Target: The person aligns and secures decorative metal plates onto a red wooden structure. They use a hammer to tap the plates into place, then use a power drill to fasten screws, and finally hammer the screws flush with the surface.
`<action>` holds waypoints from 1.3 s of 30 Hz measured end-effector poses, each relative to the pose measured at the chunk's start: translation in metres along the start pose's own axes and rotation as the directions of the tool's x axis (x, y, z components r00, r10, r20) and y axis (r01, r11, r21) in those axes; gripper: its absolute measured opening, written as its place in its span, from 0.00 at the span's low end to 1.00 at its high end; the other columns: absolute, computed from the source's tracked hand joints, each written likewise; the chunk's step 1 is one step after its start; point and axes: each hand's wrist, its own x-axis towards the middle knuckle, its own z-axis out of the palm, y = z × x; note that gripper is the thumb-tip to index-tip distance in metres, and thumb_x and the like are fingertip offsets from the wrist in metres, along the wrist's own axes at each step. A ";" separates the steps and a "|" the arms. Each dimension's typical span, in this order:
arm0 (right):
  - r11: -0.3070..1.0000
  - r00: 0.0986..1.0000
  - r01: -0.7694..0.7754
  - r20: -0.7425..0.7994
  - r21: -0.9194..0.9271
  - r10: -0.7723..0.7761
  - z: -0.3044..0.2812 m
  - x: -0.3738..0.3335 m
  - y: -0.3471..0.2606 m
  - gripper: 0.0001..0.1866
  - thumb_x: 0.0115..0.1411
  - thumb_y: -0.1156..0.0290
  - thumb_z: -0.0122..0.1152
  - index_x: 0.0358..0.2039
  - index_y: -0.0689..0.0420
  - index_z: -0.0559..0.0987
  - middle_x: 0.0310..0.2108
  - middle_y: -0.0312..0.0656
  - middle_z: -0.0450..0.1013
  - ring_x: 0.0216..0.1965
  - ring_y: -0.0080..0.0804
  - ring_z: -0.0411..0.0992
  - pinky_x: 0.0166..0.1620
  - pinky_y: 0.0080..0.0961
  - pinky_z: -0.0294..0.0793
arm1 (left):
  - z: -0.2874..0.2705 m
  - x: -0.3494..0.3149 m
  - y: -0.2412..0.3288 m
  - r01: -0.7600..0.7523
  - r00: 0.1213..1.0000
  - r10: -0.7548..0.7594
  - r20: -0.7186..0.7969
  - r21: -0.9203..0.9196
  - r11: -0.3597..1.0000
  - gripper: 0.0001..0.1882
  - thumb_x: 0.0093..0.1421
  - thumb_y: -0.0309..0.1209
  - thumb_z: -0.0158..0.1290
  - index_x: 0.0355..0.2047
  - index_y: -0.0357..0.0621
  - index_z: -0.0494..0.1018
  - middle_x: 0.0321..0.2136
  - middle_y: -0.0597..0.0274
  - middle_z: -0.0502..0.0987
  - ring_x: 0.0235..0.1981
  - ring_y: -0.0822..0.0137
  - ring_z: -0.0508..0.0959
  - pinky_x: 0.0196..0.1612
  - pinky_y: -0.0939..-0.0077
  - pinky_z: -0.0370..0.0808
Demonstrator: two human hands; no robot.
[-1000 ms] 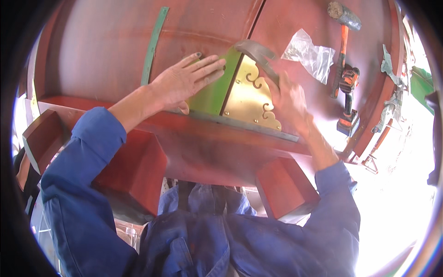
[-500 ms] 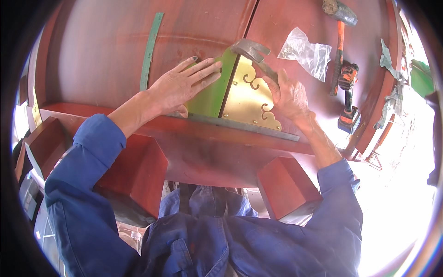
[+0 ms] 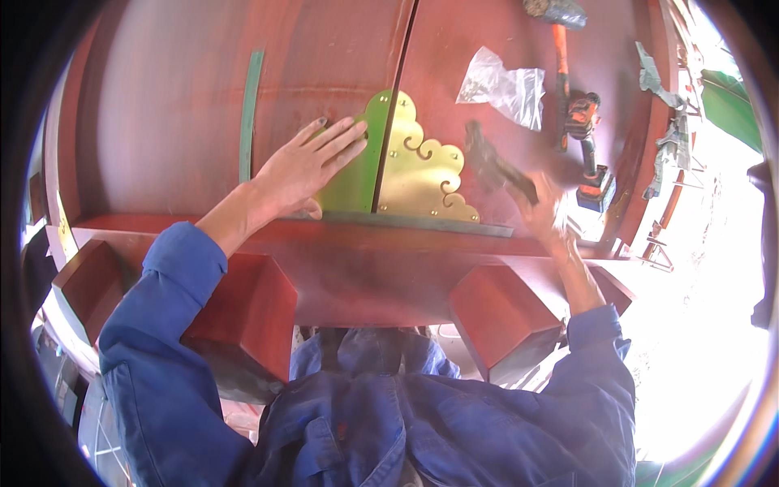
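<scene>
My left hand (image 3: 302,169) lies flat with outstretched fingers over a plate half covered in green film (image 3: 372,166), hiding much of its left side. Beside it, across a dark narrow gap, a scalloped brass plate (image 3: 415,183) with scroll cut-outs sits on the reddish panel (image 3: 324,45). Small nail or rivet heads show on the brass. My right hand (image 3: 545,207) is closed round the handle of a hammer (image 3: 489,160), held to the right of the brass plate. Motion blurs the hammer. Along the lower edge of both plates runs a thin grey strip (image 3: 454,225).
A clear plastic bag (image 3: 505,88) lies beyond my right hand. Farther right are a mallet with an orange handle (image 3: 561,61) and a cordless drill (image 3: 586,146). A green strip (image 3: 251,118) rests on the left. Two reddish blocks (image 3: 503,312) project toward me.
The hammer has swung away from the top of the brass plate, to the right and toward me, uncovering that plate. My left hand stays on the green plate. The whole view has shifted slightly.
</scene>
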 end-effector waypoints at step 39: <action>0.933 0.889 -0.348 -0.348 -0.091 0.298 -0.064 0.067 0.130 0.27 0.60 0.74 0.56 0.61 0.62 0.71 0.53 0.53 0.75 0.53 0.45 0.75 0.53 0.37 0.76 | 0.006 -0.004 0.001 -0.045 0.997 0.047 -0.062 0.029 0.999 0.74 0.34 0.55 0.73 0.74 0.37 0.45 0.75 0.53 0.48 0.76 0.55 0.49 0.74 0.55 0.55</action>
